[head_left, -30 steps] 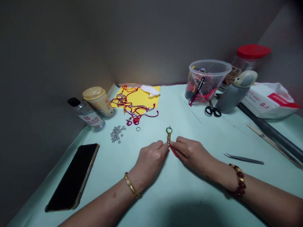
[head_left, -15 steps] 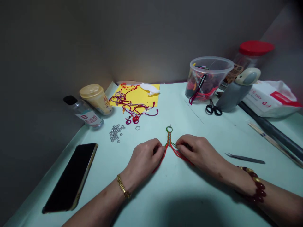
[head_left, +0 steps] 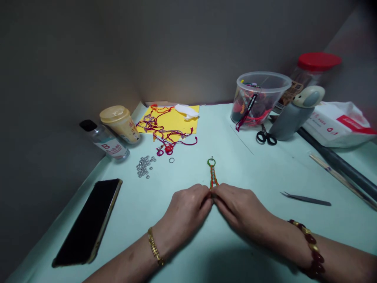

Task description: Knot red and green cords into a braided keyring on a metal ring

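Observation:
A small braided piece (head_left: 213,175) of green, orange and red cord, with a silvery row along its middle, lies on the table below a green cord-wrapped ring (head_left: 211,162). My left hand (head_left: 193,206) and my right hand (head_left: 237,204) meet just under its lower end, fingertips pinched together. Cords from the braid run into both pinches, and the loose ends are hidden beneath the hands. To the left are a pile of small silvery metal pieces (head_left: 144,166) and a thin metal ring (head_left: 171,160).
Around the pale green table stand a phone (head_left: 88,222), a clear bottle (head_left: 110,143), a lidded cup (head_left: 122,124), tangled threads on yellow paper (head_left: 182,125), a plastic tub (head_left: 262,88), scissors (head_left: 266,137), a grey bottle (head_left: 290,120) and tweezers (head_left: 308,199).
My hands, apart on either side of the braid before, have come together below it. The cords that spread left and right are drawn in, and the red strands are now covered.

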`<move>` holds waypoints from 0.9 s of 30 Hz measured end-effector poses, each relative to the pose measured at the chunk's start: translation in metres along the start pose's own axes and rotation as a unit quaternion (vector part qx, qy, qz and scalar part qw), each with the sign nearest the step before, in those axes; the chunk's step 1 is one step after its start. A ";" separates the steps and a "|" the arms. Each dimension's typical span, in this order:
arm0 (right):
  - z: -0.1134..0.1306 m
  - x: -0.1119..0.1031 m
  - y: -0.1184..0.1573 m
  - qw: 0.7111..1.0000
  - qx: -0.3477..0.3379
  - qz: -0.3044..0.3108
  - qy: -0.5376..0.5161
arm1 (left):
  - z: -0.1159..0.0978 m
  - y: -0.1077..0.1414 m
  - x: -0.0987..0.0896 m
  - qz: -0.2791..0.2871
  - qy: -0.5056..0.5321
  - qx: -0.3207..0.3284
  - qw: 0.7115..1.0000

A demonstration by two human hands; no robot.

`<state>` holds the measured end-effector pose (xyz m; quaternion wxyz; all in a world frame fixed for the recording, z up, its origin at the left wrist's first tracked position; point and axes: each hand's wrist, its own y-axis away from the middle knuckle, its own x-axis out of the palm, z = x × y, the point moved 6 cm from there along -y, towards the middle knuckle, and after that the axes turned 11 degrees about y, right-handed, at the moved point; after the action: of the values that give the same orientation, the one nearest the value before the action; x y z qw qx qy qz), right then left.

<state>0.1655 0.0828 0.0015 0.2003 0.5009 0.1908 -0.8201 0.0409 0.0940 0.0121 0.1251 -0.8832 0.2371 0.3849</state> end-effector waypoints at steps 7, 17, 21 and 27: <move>-0.002 0.003 -0.002 0.999 0.018 0.035 -0.029 | 0.003 -0.008 -0.004 0.027 0.052 -0.012 0.998; -0.005 0.005 -0.004 1.000 0.013 -0.010 0.017 | 0.021 -0.012 -0.007 -0.003 0.221 -0.083 0.972; 0.002 -0.003 -0.004 0.995 -0.030 -0.092 -0.007 | 0.032 -0.015 0.000 -0.038 0.418 -0.177 0.890; 0.004 -0.019 -0.005 0.975 -0.062 -0.195 -0.088 | 0.009 -0.026 0.013 0.044 0.577 -0.226 0.784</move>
<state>0.1675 0.0877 0.0212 0.0829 0.3665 0.3167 -0.8710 0.0564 0.1160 -0.0025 -0.2548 -0.9321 0.2097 -0.1494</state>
